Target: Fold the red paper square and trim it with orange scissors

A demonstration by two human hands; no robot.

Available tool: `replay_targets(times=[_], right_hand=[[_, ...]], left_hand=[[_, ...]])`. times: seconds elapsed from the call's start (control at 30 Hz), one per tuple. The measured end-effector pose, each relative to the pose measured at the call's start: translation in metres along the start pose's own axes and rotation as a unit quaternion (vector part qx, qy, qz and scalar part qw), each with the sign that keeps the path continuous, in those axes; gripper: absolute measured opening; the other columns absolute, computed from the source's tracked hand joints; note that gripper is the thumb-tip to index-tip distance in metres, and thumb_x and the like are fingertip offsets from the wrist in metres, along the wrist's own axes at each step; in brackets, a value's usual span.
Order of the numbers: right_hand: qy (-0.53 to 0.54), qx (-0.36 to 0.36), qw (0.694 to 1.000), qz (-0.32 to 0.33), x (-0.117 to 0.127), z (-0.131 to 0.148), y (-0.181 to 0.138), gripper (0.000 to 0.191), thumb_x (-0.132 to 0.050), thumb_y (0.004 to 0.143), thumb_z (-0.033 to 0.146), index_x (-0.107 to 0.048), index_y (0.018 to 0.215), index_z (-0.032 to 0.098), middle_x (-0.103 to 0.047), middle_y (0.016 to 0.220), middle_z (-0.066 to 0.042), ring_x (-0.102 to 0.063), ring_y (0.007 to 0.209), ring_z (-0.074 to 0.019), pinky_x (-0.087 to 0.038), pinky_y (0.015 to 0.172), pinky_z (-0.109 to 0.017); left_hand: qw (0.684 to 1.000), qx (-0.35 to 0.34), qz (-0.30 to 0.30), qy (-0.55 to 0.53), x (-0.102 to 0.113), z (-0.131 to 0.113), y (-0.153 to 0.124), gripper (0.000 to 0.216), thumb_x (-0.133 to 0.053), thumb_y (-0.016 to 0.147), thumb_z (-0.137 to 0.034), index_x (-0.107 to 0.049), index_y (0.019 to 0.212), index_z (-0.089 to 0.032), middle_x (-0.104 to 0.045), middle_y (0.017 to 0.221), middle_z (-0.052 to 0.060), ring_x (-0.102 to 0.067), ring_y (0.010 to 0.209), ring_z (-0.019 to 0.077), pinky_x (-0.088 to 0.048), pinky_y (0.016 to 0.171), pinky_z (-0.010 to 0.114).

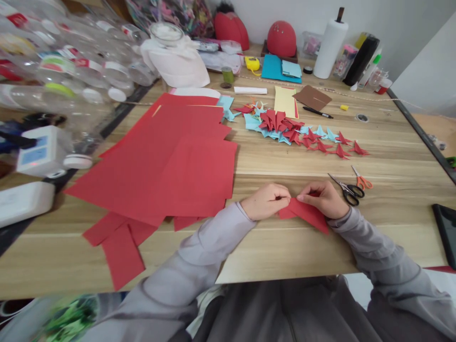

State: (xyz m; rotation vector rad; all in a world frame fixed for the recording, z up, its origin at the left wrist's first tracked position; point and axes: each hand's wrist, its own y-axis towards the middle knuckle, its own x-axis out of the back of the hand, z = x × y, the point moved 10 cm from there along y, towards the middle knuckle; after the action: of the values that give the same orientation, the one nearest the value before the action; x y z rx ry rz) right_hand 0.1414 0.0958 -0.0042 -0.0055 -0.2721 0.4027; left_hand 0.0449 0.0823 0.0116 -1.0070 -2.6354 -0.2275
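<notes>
Near the front of the wooden table, a small piece of folded red paper (pixel 310 214) is held between my two hands. My left hand (pixel 267 201) is closed, thumb and fingertips pinching the paper's upper left edge. From the other side, my right hand (pixel 322 197) pinches its top edge, with part of the sheet under the fingers. Large red paper sheets (pixel 156 171) lie stacked to my left, and smaller red pieces (pixel 123 256) stick out below them. Folded red and light blue paper cranes (pixel 285 126) are bunched beyond my hands.
Black-handled scissors (pixel 351 192) and orange scissors (pixel 362 180) lie right of my hand. A black pen (pixel 318 112), brown paper (pixel 312 97) and a yellow tape measure (pixel 252 64) sit farther back. Plastic bottles (pixel 81 71) crowd the left; a dark phone-like device (pixel 445 232) rests at the right edge.
</notes>
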Motion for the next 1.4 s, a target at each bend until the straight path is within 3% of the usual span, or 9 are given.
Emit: replay_targets(times=[0.13,0.43,0.67,0.77,0.93,1.1,1.23,1.4], right_hand=[[0.014,-0.006,0.999,-0.032,0.011,-0.002,0.002,0.031,-0.077,0.065,0.044,-0.069,0.062,0.015,-0.064,0.057,-0.002,-0.051,0.052,-0.0113,-0.040,0.050,-0.025],[0.035,-0.011,0.998,-0.056,0.019,-0.004,0.002,0.032,-0.079,0.062,0.046,-0.068,0.061,0.016,-0.063,0.055,-0.001,-0.050,0.051,-0.0106,-0.039,0.049,-0.024],[0.029,-0.004,0.997,-0.078,0.021,-0.003,0.002,0.033,-0.077,0.064,0.048,-0.067,0.062,0.017,-0.063,0.058,-0.001,-0.051,0.054,-0.0119,-0.041,0.052,-0.026],[0.027,-0.003,0.998,-0.050,0.011,-0.003,0.001,0.032,-0.074,0.068,0.047,-0.068,0.065,0.017,-0.064,0.060,-0.001,-0.051,0.054,-0.0118,-0.041,0.053,-0.025],[-0.047,0.043,0.998,0.028,-0.008,0.007,-0.002,0.027,-0.062,0.081,0.042,-0.068,0.074,0.016,-0.063,0.065,-0.001,-0.050,0.059,-0.0119,-0.039,0.056,-0.025],[-0.093,0.068,0.985,0.127,-0.028,0.014,-0.007,0.033,-0.050,0.088,0.039,-0.057,0.064,0.017,-0.048,0.057,0.003,-0.040,0.054,-0.0092,-0.032,0.053,-0.023],[-0.082,0.042,0.981,0.171,-0.035,0.011,-0.009,0.040,-0.045,0.089,0.040,-0.041,0.056,0.019,-0.035,0.053,0.005,-0.032,0.051,-0.0082,-0.027,0.051,-0.023],[-0.064,0.017,0.980,0.188,-0.036,0.007,-0.011,0.036,-0.046,0.085,0.034,-0.038,0.054,0.019,-0.031,0.052,0.006,-0.030,0.049,-0.0076,-0.025,0.049,-0.024]], left_hand=[[0.999,0.034,-0.001,-0.043,0.007,0.008,-0.002,0.026,-0.048,0.078,-0.024,-0.053,0.055,-0.015,-0.048,0.060,-0.002,-0.051,0.045,0.0068,-0.038,0.045,0.020],[0.996,0.033,-0.044,-0.074,0.025,0.005,-0.004,0.025,-0.051,0.073,-0.021,-0.056,0.050,-0.014,-0.052,0.053,-0.001,-0.046,0.040,0.0050,-0.036,0.041,0.017],[0.982,0.044,-0.152,-0.106,0.040,0.014,-0.008,0.024,-0.053,0.077,-0.031,-0.061,0.062,-0.015,-0.056,0.060,0.001,-0.052,0.049,0.0099,-0.037,0.045,0.022],[0.988,0.004,-0.147,-0.038,0.031,0.003,-0.005,0.023,-0.055,0.079,-0.031,-0.063,0.065,-0.015,-0.058,0.065,0.002,-0.052,0.060,0.0116,-0.040,0.056,0.023],[0.993,-0.040,-0.101,0.039,0.012,-0.006,-0.001,0.024,-0.051,0.083,-0.025,-0.060,0.063,-0.016,-0.055,0.064,0.000,-0.049,0.062,0.0113,-0.038,0.061,0.024],[0.994,-0.058,-0.073,0.065,0.004,-0.006,0.000,0.027,-0.049,0.085,-0.024,-0.056,0.060,-0.017,-0.053,0.063,0.000,-0.049,0.061,0.0117,-0.038,0.061,0.024],[0.991,-0.073,-0.077,0.077,0.003,-0.010,-0.001,0.029,-0.048,0.087,-0.023,-0.053,0.058,-0.017,-0.052,0.062,0.000,-0.048,0.060,0.0110,-0.038,0.061,0.024],[0.989,-0.086,-0.073,0.097,0.003,-0.013,-0.002,0.027,-0.048,0.086,-0.021,-0.057,0.062,-0.016,-0.053,0.063,0.000,-0.049,0.060,0.0107,-0.038,0.059,0.023]])
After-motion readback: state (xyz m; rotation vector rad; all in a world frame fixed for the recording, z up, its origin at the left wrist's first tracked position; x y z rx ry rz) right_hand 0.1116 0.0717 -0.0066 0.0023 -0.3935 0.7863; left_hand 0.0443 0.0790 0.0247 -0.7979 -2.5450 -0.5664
